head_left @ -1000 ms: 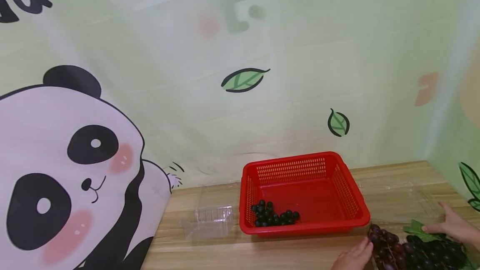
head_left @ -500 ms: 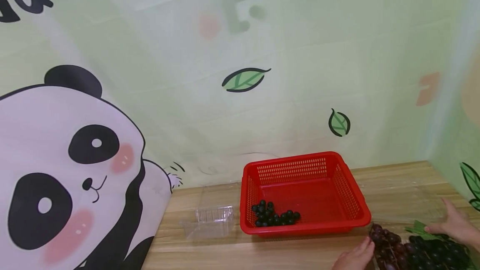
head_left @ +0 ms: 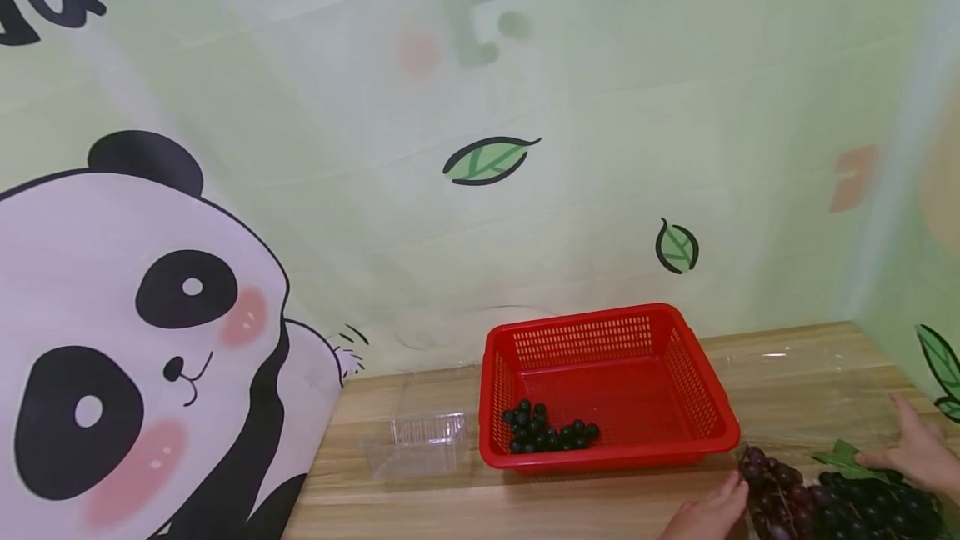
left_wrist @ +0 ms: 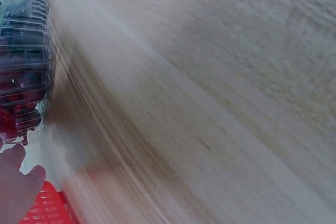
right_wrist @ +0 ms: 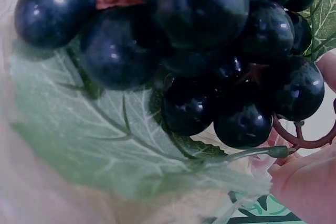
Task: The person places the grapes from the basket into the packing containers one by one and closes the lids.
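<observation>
In the head view a bunch of dark reddish-purple grapes (head_left: 772, 494) lies at the lower right, beside a bunch of black grapes (head_left: 870, 507) with a green leaf (head_left: 840, 458). Ribbed clear plastic of a box (left_wrist: 23, 51) covers grapes in the left wrist view. My left hand (head_left: 708, 515) is at the left side of the purple grapes, fingers extended against it. Over the black grapes, my right hand (head_left: 922, 452) has its index finger extended and its thumb by the leaf. Close up, a stem (right_wrist: 283, 151) runs beside the right hand's fingers; its other fingers are hidden.
A red plastic basket (head_left: 607, 463) stands mid-table with a small bunch of black grapes (head_left: 536, 432) in its front left corner. To its left sits a clear plastic box (head_left: 427, 440). A transparent lid-like sheet (head_left: 802, 390) lies behind the right hand. A printed panda wall (head_left: 570, 190) closes the back.
My right hand has shifted slightly to the right, and the leaf under its thumb has moved a little with it. The left hand has hardly moved.
</observation>
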Tool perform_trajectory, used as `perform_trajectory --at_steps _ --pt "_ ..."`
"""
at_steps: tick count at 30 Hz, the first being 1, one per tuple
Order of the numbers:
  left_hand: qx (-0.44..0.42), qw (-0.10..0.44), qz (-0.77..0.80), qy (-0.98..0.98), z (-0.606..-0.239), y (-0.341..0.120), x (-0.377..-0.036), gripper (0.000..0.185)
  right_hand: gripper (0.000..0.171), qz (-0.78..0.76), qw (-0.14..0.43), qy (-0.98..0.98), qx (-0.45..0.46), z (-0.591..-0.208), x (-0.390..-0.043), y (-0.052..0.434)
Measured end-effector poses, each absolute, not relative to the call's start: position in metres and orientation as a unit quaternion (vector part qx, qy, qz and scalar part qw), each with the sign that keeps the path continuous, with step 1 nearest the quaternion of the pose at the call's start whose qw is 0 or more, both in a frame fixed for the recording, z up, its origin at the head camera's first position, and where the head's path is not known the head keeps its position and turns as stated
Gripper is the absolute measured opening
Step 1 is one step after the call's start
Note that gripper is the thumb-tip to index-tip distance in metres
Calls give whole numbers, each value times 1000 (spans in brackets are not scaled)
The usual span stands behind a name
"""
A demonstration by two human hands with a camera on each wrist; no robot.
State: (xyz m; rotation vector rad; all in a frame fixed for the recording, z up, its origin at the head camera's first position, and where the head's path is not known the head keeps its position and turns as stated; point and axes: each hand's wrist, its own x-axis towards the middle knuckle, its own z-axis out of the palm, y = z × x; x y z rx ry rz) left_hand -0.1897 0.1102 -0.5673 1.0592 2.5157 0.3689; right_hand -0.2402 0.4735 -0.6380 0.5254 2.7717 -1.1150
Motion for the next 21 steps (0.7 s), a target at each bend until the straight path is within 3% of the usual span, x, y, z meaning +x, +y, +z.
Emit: perform_trajectory --at_steps 4,6,11,17,21 --pt "374 195 131 897 -569 111 -191 61 152 -372 47 910 176 -636 -241 472" --pt "372 198 133 897 -570 112 -191 61 150 -372 41 909 184 -617 -232 458" --pt "375 206 136 894 -567 111 -192 64 126 -362 10 907 216 -560 -206 413" --pt "379 203 138 892 -563 110 -191 65 119 -365 -20 901 235 -546 -199 402" --pt "378 206 141 892 -562 110 -191 66 117 -329 2 909 254 -545 -200 403"
